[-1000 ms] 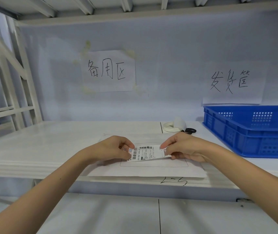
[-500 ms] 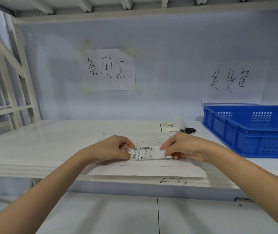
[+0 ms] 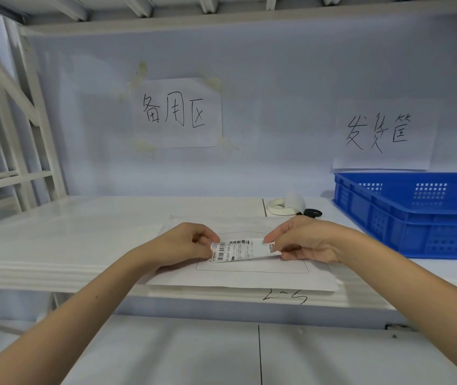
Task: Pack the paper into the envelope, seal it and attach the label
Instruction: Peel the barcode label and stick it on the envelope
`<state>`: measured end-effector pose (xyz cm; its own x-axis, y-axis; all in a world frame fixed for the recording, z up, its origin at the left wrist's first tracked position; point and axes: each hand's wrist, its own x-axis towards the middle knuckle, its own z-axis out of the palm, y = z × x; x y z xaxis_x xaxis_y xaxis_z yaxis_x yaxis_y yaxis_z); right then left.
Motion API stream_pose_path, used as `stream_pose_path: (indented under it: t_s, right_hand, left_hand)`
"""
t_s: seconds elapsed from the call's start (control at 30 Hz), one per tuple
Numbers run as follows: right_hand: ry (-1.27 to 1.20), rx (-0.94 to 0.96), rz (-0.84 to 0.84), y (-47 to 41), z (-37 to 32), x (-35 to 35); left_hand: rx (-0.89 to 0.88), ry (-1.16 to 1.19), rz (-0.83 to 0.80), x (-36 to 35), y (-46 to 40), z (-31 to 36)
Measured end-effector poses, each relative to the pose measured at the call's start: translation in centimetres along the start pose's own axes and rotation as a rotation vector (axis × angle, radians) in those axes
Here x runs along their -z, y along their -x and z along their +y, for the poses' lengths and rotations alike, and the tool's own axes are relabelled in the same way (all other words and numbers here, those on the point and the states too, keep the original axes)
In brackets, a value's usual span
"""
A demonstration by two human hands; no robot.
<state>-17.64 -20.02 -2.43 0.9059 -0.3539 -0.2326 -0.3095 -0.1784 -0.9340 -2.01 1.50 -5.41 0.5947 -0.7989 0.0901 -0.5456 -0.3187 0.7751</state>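
Note:
A white envelope (image 3: 249, 279) lies flat on the shelf near its front edge, with a thin rectangular outline drawn on its face. Just above that outline I hold a small printed label (image 3: 240, 250) with barcodes. My left hand (image 3: 183, 244) pinches the label's left end between thumb and fingers. My right hand (image 3: 305, 240) pinches its right end, and that end curls upward off the envelope. The paper itself is not visible.
A blue plastic crate (image 3: 416, 215) stands at the right of the shelf. A white tape roll (image 3: 278, 206) and black scissors handles (image 3: 312, 212) lie behind the envelope. Two handwritten paper signs hang on the back wall. A white rack frame stands at the left.
The label sits slightly lower over the envelope's outline, and its right end has lifted and curled. Both hands keep their pinch at nearly the same places.

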Motion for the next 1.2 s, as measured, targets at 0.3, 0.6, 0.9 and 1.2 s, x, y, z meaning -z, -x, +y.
stream_pose_path:
  t_s: [0.3,0.6,0.9,1.2]
  right_hand:
    - [0.098,0.008,-0.024,0.6,-0.5,-0.3]
    - [0.167,0.029,-0.011,0.7,-0.4,-0.4]
    - [0.771,0.092,0.082,0.3,-0.3,-0.7]
    - [0.866,0.087,0.018,1.3,0.8,1.7]
  left_hand:
    - [-0.087,-0.306,0.07,-0.3,0.2,-0.2]
    - [-0.063,-0.515,0.081,-0.3,0.9,-0.7]
    - [0.014,-0.683,0.013,0.0,1.0,-0.9]
    - [0.072,-0.758,-0.097,0.7,1.0,-0.6]
